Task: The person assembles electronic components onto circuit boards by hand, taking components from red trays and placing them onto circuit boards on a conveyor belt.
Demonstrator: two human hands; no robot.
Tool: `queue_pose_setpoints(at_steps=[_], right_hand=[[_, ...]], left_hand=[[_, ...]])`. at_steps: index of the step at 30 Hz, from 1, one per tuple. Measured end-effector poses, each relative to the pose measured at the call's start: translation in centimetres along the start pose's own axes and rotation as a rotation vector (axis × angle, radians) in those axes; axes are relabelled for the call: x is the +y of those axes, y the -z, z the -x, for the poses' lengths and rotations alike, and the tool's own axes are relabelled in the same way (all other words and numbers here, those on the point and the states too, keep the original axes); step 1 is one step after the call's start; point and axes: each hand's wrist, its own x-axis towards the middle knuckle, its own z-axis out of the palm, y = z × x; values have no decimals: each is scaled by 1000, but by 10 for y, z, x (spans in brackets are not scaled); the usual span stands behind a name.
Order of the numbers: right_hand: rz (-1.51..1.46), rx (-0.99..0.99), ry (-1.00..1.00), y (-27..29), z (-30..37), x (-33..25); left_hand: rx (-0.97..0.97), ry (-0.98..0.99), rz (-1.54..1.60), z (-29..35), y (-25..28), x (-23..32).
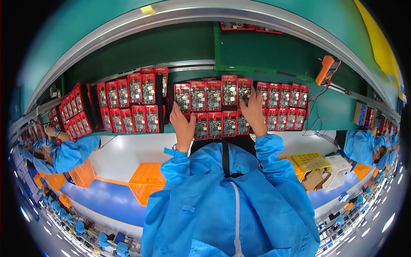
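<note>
Clearly parted, the left hand's (184, 126) thumb and fingers rest at the left end of the middle block of red-framed circuit boards (213, 95). The right hand (255, 112), also opened out, touches its right end; neither closes round a single board. More boards stand in rows on either side along the green bench (344, 119); an orange meter (329, 68) leans beyond, to the right.
</note>
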Motion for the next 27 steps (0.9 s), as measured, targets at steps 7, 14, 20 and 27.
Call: queue_pose_setpoints(at_steps=[7, 14, 20, 27], right_hand=[[47, -74, 319, 27, -45, -32], [50, -179, 289, 14, -47, -38], [75, -117, 272, 7, -36, -36], [-156, 14, 216, 20, -28, -26]], left_hand=[[123, -97, -225, -4, 0, 25], [-15, -444, -363, -101, -35, 59], [-250, -529, -330, -116, -53, 57], [-275, -540, -335, -117, -52, 57]])
